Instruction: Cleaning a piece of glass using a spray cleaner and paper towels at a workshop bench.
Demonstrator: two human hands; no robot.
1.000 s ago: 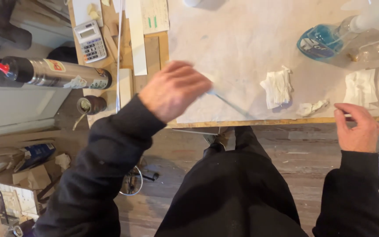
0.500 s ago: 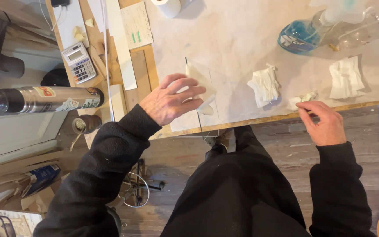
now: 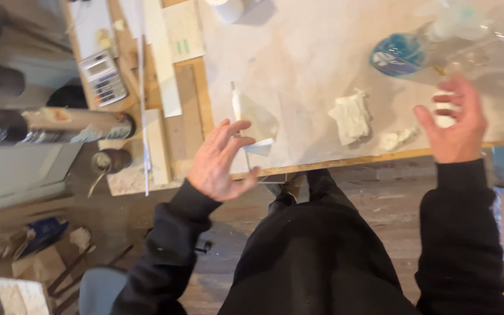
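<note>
Both hands have lifted off the worktop since half a second ago, fingers now spread and holding nothing.

At the worktop's [image 3: 345, 160] near edge, the left hand [image 3: 220, 163] hovers open, fingertips just beside a clear sheet with a white strip [image 3: 237, 108] lying flat by the near-left corner. The right hand [image 3: 453, 125], released from the near edge, hangs loose over a white scrap. Between them lies a crumpled white cloth [image 3: 351, 115]; farther back, a blue-capped clear bottle [image 3: 401, 53] lies on its side.
</note>
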